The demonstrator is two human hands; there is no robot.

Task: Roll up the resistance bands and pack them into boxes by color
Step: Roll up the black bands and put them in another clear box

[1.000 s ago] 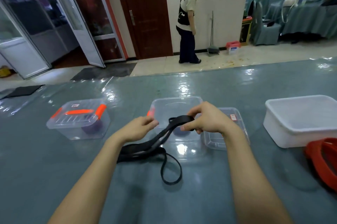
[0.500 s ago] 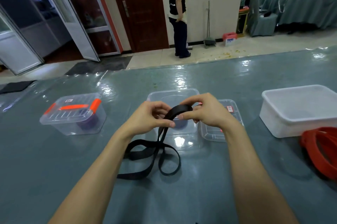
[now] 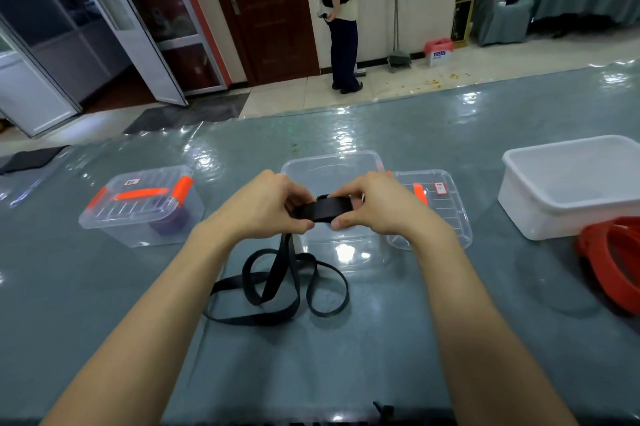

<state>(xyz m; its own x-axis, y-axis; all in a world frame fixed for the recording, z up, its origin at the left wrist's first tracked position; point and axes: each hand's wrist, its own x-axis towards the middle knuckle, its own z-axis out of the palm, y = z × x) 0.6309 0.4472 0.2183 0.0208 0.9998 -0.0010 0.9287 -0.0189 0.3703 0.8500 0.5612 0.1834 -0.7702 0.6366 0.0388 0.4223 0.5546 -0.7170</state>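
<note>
left hand (image 3: 259,209), right hand (image 3: 379,209) pinching black band (image 3: 323,211) near open box (image 3: 332,162), purple roll (image 3: 172,223) in lidded box (image 3: 114,229)

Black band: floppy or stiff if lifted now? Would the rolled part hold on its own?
Likely floppy: the black band droops limp and lies in loose loops on the table. The roll probably unwinds if released; left hand and right hand both pinch it. Thin and flat, so probably light.
</note>
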